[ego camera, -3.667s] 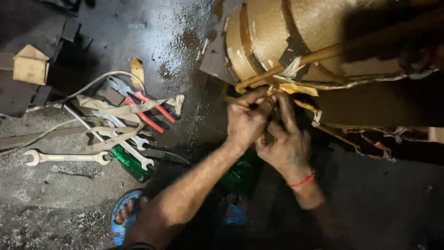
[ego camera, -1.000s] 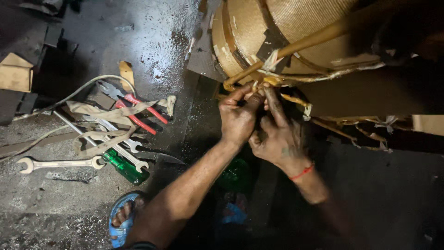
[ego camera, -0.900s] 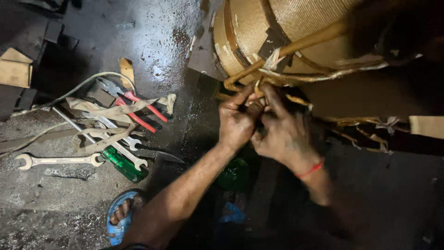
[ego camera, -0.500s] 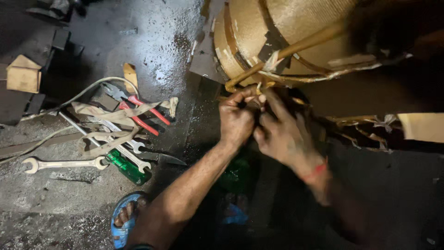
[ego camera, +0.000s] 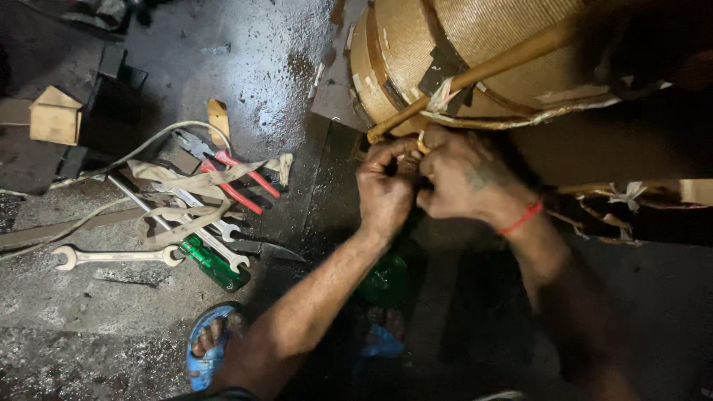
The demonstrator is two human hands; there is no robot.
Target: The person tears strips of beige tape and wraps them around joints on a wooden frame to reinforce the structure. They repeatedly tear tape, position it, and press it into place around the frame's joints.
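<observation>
Dark wet floor (ego camera: pixel 282 89), tools left of coil (ego camera: pixel 475 44). Both hands, left hand (ego camera: pixel 386 194) and right hand (ego camera: pixel 464 177), pinching tan lead (ego camera: pixel 475 74) at coil's lower edge; tying step seemingly underway; needs firm pull.

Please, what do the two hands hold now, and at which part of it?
Both the left hand and the right hand pinch a thin yellowish lead at its end under the tape-wrapped coil. The exact grip is hidden by fingers.

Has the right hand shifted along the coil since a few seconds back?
Yes, slightly. The right hand has closed up toward the bottom end of the tan rod on the coil, now pressed against the left hand.
</observation>
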